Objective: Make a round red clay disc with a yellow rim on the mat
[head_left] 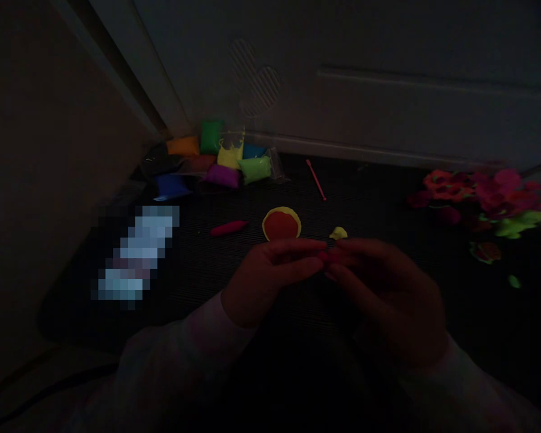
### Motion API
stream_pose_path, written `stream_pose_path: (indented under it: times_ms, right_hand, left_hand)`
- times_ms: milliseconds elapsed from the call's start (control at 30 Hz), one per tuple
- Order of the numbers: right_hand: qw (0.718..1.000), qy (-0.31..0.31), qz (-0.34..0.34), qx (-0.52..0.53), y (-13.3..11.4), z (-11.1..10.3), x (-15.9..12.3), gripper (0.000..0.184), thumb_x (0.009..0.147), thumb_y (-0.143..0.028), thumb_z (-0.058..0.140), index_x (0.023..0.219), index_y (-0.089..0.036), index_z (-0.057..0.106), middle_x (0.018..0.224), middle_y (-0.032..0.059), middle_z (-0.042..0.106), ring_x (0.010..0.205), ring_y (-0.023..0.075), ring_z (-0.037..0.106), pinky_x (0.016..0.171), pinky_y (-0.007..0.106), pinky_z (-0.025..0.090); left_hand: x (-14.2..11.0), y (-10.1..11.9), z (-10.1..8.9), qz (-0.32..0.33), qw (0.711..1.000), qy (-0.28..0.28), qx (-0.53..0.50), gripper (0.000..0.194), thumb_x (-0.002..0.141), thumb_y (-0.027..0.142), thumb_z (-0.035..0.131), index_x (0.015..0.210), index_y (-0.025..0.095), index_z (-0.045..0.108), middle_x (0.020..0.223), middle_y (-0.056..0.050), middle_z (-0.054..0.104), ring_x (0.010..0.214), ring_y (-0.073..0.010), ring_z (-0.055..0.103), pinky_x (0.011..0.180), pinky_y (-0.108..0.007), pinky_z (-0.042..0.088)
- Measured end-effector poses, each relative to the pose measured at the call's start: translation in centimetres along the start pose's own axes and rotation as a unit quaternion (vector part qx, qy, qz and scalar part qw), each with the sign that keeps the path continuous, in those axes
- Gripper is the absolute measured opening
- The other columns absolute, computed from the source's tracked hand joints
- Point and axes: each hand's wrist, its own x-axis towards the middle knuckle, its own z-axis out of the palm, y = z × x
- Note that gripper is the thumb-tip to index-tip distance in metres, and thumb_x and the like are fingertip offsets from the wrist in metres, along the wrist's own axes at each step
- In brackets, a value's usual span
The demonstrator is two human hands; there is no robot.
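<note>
The pale vertical panel (379,36) closes off the rear of the workspace; lighting is very dim. The black tabletop (193,270), finely ribbed, runs up to the panel's base. The right hand (397,300) and the left hand (264,270) meet above the near centre of the tabletop. Colored packets (256,171) are heaped at the rear left, near the panel. A cluster of flower-like pieces (500,192), pink, red and green, occupies the right side. A bright pixelated patch (139,246) covers the left side. A striped heart shape (261,90) marks the panel. The red disc (281,226), rimmed in yellow, lies just beyond the left hand, with a tapered red rod (229,228) to its left. A pink stick (316,180) lies farther back. A yellow lump (338,233) lies just beyond the fingertips. Grip: both hands pinch a small red piece (324,257) between their fingertips, above the tabletop.
</note>
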Motion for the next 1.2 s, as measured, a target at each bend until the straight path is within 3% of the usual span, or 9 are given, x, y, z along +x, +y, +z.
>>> stream_pose_path:
  times_ms: [400, 1033, 1200]
  right_hand:
    - [1.000, 0.000, -0.008, -0.012, 0.22, 0.00, -0.01, 0.031, 0.070, -0.017, 0.062, 0.096, -0.032, 0.056, 0.086, -0.0047, 0.062, 0.077, 0.0093, 0.061, 0.060, 0.017, 0.053]
    - [0.997, 0.010, -0.055, -0.057, 0.36, 0.09, -0.01, 0.029, 0.071, -0.015, 0.058, 0.097, -0.028, 0.055, 0.084, -0.0027, 0.061, 0.076, 0.0105, 0.059, 0.062, 0.021, 0.052]
    - [0.998, 0.010, -0.045, -0.047, 0.26, 0.11, -0.10, 0.029, 0.071, -0.014, 0.059, 0.096, -0.029, 0.055, 0.086, -0.0021, 0.060, 0.076, 0.0112, 0.059, 0.059, 0.020, 0.052]
  left_hand:
    - [0.14, -0.15, -0.07, 0.032, 0.999, 0.023, 0.030, 0.011, 0.063, 0.016, 0.068, 0.072, 0.022, 0.067, 0.073, 0.005, 0.067, 0.070, -0.0082, 0.059, 0.067, -0.020, 0.044]
    - [0.15, -0.31, 0.06, 0.028, 0.999, 0.010, 0.021, 0.011, 0.065, 0.015, 0.066, 0.073, 0.023, 0.067, 0.071, 0.006, 0.067, 0.068, -0.0062, 0.059, 0.065, -0.017, 0.044]
    - [0.12, -0.21, 0.20, 0.017, 0.999, 0.021, 0.028, 0.010, 0.063, 0.016, 0.067, 0.072, 0.021, 0.067, 0.072, 0.005, 0.067, 0.069, -0.0083, 0.059, 0.069, -0.021, 0.044]
